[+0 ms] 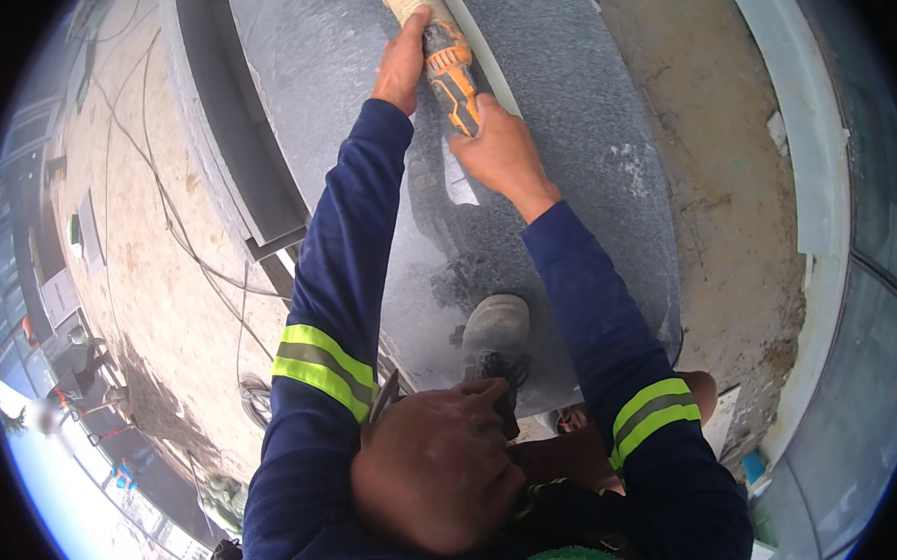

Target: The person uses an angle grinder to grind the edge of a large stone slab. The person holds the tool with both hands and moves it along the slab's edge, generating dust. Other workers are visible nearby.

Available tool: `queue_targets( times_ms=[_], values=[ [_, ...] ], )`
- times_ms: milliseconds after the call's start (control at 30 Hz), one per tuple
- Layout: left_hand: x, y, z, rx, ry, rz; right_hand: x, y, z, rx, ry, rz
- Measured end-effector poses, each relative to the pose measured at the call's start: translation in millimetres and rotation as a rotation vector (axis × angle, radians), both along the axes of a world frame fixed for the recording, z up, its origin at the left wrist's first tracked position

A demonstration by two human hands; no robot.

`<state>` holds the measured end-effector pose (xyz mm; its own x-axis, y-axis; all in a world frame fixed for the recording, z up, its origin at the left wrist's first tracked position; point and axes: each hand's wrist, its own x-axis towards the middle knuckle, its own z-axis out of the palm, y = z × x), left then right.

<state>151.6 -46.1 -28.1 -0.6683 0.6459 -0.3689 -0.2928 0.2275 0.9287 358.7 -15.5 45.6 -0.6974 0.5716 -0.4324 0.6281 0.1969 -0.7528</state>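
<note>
My left hand is closed around the front of an orange and black handheld power tool, near a pale wrapped section. My right hand grips the tool's rear end. Its working head is cut off by the top edge, so its exact kind does not show. Beneath the tool lies a large grey slab, dusty and darker in patches. A long pale strip runs along the slab just right of the tool. Both my arms stretch forward in dark blue sleeves with yellow reflective bands.
A grey boot rests on the slab's near part. Left of the slab stands a dark grey channel-shaped piece; cables trail over the dusty floor beyond. A pale ledge and glass panels bound the right side.
</note>
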Motion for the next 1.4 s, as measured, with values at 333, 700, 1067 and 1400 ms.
queue_targets(
  times_ms=[333, 700, 1067, 1400],
  values=[
    [-3.4, 0.9, -14.2, -0.03, 0.046, -0.001, 0.3, -3.0, -4.0, 0.013, 0.024, -0.003],
    [-7.0, -2.5, -21.1, -0.02, 0.023, -0.05, -0.8, -4.1, -5.5, 0.008, 0.0, 0.008],
    [-6.1, -4.3, -23.6, -0.069, 0.094, -0.081, 0.1, -2.9, -6.9, 0.006, -0.01, 0.033],
    [12.5, -5.0, -3.0, -0.161, 0.256, -0.049, 4.2, 0.5, -15.9, -0.018, 0.006, 0.0]
  ],
)
